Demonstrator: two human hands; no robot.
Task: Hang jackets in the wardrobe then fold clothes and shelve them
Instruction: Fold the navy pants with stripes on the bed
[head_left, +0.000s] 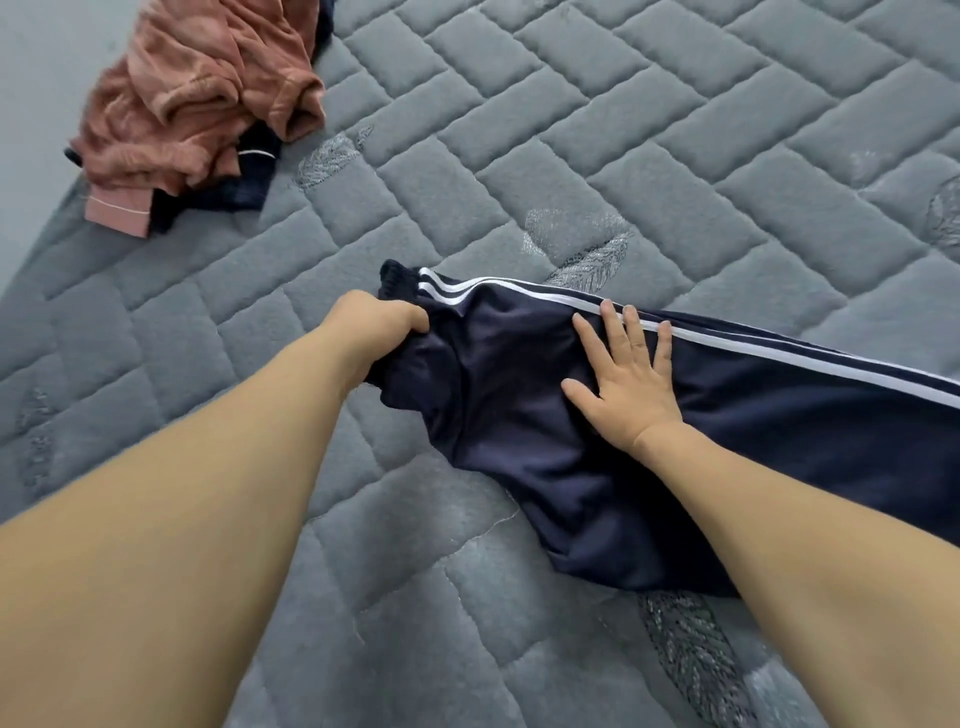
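Navy track pants (519, 415) with white side stripes lie across the grey quilted mattress (623, 130), stretching off the right edge of the view. My left hand (382, 325) grips the waistband end of the pants, fingers curled into the fabric. My right hand (623, 379) lies flat on the pants just below the stripes, fingers spread and pressing the cloth down.
A crumpled pink garment (192, 98) sits on top of a dark navy garment (244, 176) at the mattress's far left corner. The mattress edge runs along the left, with pale floor (31, 104) beyond it.
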